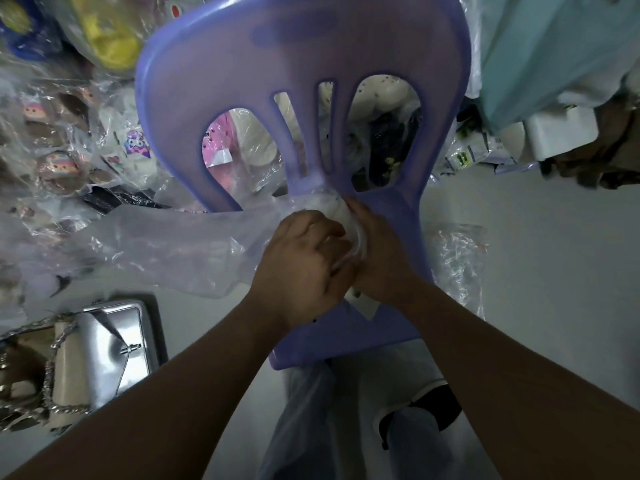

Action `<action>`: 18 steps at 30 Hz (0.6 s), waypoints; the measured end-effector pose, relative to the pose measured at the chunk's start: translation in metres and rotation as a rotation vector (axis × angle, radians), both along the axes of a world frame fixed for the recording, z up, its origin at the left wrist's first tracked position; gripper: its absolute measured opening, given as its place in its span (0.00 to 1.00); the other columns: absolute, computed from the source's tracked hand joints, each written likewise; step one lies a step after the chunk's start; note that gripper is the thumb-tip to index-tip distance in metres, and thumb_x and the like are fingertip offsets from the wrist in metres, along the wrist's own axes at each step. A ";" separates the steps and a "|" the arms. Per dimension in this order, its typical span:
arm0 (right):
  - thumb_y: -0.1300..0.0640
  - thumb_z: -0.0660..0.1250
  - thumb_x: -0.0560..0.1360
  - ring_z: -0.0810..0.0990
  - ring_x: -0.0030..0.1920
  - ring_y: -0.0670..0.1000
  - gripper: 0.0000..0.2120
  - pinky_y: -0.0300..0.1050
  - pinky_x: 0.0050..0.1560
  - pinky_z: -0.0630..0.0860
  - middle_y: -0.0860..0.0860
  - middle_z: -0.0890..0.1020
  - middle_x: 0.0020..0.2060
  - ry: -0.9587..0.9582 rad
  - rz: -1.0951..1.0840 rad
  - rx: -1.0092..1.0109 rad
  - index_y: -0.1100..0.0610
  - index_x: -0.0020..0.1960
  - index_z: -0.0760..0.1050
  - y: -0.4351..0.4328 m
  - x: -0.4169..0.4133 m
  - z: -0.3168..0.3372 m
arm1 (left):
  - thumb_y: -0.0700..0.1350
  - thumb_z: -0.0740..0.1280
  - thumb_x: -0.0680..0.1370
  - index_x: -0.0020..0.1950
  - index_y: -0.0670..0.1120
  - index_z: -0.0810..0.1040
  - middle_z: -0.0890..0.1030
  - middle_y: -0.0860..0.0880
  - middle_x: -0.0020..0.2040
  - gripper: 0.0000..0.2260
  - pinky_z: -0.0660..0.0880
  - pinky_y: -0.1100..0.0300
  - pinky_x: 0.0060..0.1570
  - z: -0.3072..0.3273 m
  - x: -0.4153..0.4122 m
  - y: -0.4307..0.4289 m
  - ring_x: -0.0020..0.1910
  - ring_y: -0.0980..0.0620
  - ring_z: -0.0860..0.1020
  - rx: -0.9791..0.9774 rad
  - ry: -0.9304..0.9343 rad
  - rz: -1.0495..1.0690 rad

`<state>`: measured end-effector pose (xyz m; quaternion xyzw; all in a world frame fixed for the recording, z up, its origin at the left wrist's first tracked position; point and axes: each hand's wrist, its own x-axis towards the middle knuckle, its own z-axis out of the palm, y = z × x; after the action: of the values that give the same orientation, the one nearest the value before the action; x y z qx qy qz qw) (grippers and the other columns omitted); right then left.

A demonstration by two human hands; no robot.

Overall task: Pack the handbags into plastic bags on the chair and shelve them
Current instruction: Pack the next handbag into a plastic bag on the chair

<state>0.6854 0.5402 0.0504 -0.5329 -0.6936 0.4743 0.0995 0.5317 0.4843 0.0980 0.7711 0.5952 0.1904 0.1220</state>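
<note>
Handbag (333, 210), white, seemingly already inside the plastic bag (166, 251): held on the seat of the chair (294, 81), the film gripped tight around it by left hand (304, 258) and right hand (377, 251), fingers curled. Slack film is trailed off the chair's left side, nearer the left hand.

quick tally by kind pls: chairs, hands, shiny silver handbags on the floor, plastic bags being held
purple plastic chair: 1
hands, left hand and right hand: 2
shiny silver flap handbag with a chain strap, on the floor: 1
clear plastic bag gripped by both hands over the seat: 1
total: 5
</note>
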 end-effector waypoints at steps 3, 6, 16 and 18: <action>0.55 0.76 0.63 0.79 0.56 0.44 0.37 0.38 0.54 0.76 0.47 0.78 0.57 0.184 -0.167 -0.070 0.50 0.69 0.66 -0.003 0.001 -0.001 | 0.51 0.68 0.77 0.60 0.43 0.83 0.82 0.44 0.57 0.16 0.68 0.44 0.64 0.005 0.006 -0.009 0.59 0.39 0.77 0.051 0.057 0.041; 0.47 0.81 0.54 0.80 0.53 0.48 0.41 0.41 0.49 0.78 0.43 0.77 0.53 0.254 -0.406 -0.071 0.49 0.61 0.63 -0.002 0.002 0.002 | 0.49 0.69 0.77 0.64 0.46 0.80 0.79 0.42 0.61 0.17 0.67 0.46 0.54 0.008 0.009 -0.021 0.56 0.37 0.76 0.062 0.131 0.096; 0.55 0.87 0.57 0.80 0.47 0.39 0.43 0.34 0.37 0.79 0.51 0.76 0.57 0.309 -0.725 0.040 0.53 0.59 0.60 0.007 -0.006 0.010 | 0.33 0.61 0.79 0.75 0.44 0.69 0.62 0.37 0.73 0.23 0.69 0.58 0.62 -0.006 0.002 -0.027 0.68 0.42 0.69 0.064 -0.153 0.366; 0.50 0.87 0.56 0.81 0.50 0.45 0.44 0.46 0.43 0.82 0.53 0.76 0.57 0.253 -0.742 0.099 0.48 0.57 0.58 0.003 -0.007 0.010 | 0.36 0.59 0.78 0.68 0.44 0.74 0.72 0.42 0.67 0.19 0.71 0.61 0.64 -0.011 -0.002 -0.019 0.62 0.58 0.73 -0.038 -0.429 0.708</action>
<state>0.6780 0.5432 0.0600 -0.6793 -0.4581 0.4340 0.3747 0.5296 0.4654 0.0874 0.4591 0.7882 0.3659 0.1846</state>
